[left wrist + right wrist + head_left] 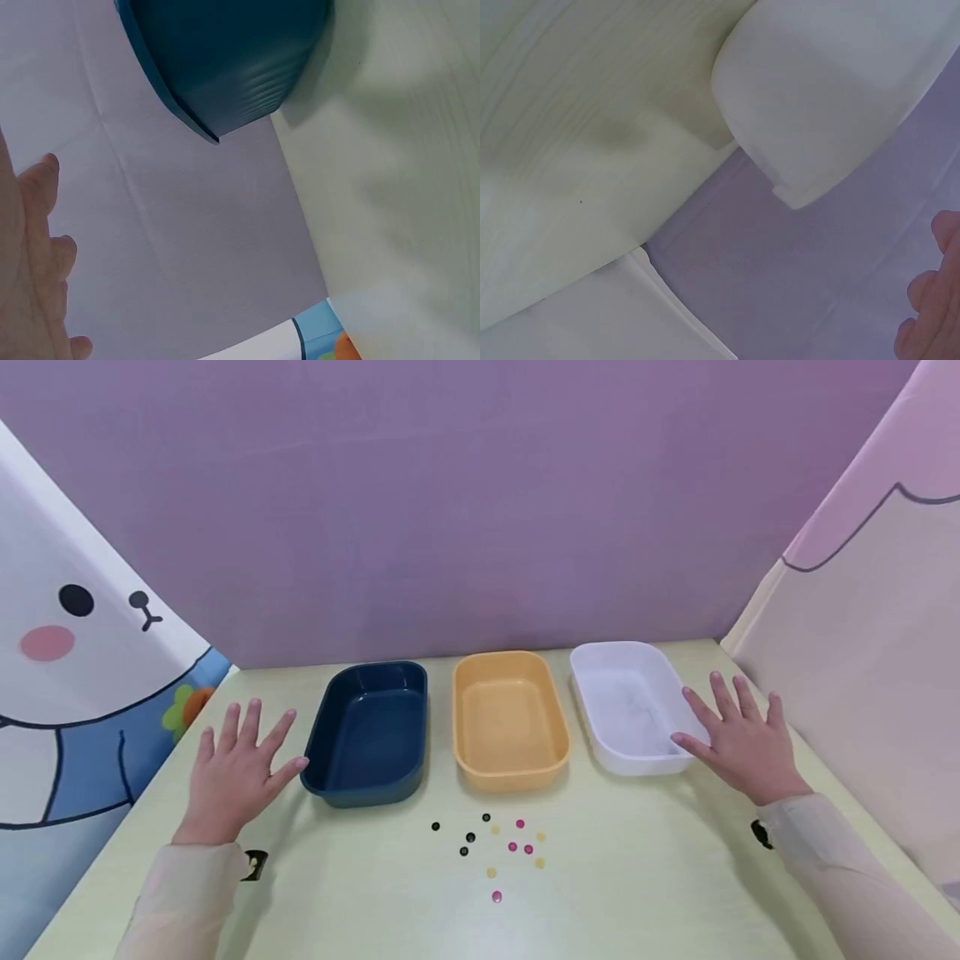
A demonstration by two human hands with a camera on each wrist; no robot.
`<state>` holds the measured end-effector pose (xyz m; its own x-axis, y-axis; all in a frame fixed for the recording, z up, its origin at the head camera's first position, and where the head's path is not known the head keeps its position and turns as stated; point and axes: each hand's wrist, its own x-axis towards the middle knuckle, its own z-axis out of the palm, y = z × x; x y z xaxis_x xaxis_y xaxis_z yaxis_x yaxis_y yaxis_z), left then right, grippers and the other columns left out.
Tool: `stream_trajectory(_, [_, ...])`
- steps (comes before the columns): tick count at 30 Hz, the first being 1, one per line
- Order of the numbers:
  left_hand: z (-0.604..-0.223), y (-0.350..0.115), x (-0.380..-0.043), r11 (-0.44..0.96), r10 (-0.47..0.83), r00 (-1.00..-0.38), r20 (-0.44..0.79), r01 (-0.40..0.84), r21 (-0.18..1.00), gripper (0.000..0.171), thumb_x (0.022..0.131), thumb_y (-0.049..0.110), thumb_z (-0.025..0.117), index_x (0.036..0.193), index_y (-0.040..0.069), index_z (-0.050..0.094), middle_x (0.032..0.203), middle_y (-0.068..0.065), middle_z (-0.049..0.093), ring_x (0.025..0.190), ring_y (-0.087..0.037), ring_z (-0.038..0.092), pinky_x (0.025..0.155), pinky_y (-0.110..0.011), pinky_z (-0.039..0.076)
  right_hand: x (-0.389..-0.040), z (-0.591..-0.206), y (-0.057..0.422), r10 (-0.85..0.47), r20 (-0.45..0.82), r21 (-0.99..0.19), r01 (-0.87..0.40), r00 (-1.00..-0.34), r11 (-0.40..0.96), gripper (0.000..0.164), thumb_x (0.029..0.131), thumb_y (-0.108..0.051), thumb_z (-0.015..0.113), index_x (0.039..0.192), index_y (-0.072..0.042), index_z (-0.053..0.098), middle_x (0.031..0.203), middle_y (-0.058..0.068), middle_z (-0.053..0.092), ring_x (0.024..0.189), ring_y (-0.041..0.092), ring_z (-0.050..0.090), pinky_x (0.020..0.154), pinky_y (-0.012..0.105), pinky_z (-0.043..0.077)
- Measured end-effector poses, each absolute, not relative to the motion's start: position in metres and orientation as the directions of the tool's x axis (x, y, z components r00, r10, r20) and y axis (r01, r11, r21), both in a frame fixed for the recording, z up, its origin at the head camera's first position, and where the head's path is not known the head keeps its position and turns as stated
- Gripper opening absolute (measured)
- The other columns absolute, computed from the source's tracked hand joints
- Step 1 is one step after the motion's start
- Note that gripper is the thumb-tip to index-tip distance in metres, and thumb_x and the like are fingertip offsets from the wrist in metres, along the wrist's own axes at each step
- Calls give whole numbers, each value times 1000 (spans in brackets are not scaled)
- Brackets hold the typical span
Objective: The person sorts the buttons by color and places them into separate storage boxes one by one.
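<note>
My left hand (234, 774), fingers spread, is beside the dark blue tray (367, 793), its thumb tip overlapping the tray's left edge in the head view. On the other side, my right hand (750, 743) is spread out too, thumb and forefinger overlapping the right rim of the white tray (637, 766). Neither hand holds anything. Between those trays stands a yellow-orange tray (512, 777). In front of the trays lie several small buttons: black buttons (470, 837), pink buttons (513, 847) and pale yellow buttons (491, 872). The left wrist view shows the blue tray's outer wall (225, 67).
The pale wood-grain table (360, 893) backs onto a purple cloth wall (480, 510). A cartoon-printed cloth (97, 693) closes the left side, and a pink and cream cloth (885, 652) the right. Dark wrist devices (255, 865) show at the sleeves.
</note>
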<state>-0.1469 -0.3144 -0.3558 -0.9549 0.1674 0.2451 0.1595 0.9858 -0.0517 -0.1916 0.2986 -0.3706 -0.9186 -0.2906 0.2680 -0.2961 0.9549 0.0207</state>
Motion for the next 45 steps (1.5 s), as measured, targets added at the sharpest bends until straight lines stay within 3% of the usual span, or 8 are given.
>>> stream_trajectory(10, [-345,-296,-139,995,-24,-975,219,-2,101,74,96,47,49,151,5,23,146,-36,24,131,-57,20,99,-71,23,-188,-363,281,-353,391,-7,-386,-850,922,64,91,-31,59,145,-6,35,143,33,33,134,51,23,101,69,17])
stream_trajectory(15, [-335,-287,-135,928,-166,-979,119,-114,355,79,97,47,46,153,3,11,98,-26,61,84,-40,58,59,-47,49,-186,-359,262,-457,579,1,-560,-675,828,69,68,-11,75,130,1,50,114,28,59,106,49,53,80,61,41])
stream_trajectory(17, [-333,-287,-137,893,-181,-982,53,-142,426,81,97,48,46,154,6,5,98,-27,61,79,-39,58,55,-43,46,-186,-359,255,-488,620,-12,-629,-614,777,69,62,-8,78,125,3,53,107,25,62,96,46,58,73,57,45])
stream_trajectory(20, [-333,-289,-140,839,-173,-984,-39,-168,517,83,98,50,43,153,8,-3,132,-35,45,107,-51,52,79,-56,46,-182,-358,244,-505,626,-65,-686,-594,725,64,60,-4,80,119,4,57,106,22,63,94,41,60,75,53,47])
stream_trajectory(24, [-336,-293,-144,760,-170,-979,-117,-206,617,82,99,50,41,153,8,-3,142,-36,32,126,-52,36,97,-63,32,-174,-356,227,-510,540,-184,-686,-670,704,53,67,-3,80,116,2,61,106,17,66,93,34,63,75,46,49])
stream_trajectory(30, [-344,-293,-145,688,-155,-970,-187,-242,684,81,99,45,44,153,5,-1,127,-32,52,105,-44,56,92,-59,41,-165,-349,208,-547,345,-368,-646,-763,669,46,76,-5,77,119,-2,60,90,2,66,78,16,62,63,31,50])
stream_trajectory(38, [-361,-297,-154,611,-161,-944,-287,-324,722,80,99,34,49,153,2,-1,88,-14,69,61,-23,59,68,-40,50,-162,-354,194,-657,111,-500,-613,-746,611,35,80,-18,77,110,-3,68,79,-13,60,68,1,54,60,23,46])
stream_trajectory(45, [-376,-300,-154,510,-139,-924,-357,-376,774,83,98,28,54,153,4,-3,86,-11,71,58,-21,61,63,-31,48,-160,-365,178,-688,-17,-593,-547,-726,591,30,79,-15,76,106,-4,70,73,-16,57,59,-2,47,57,21,42])
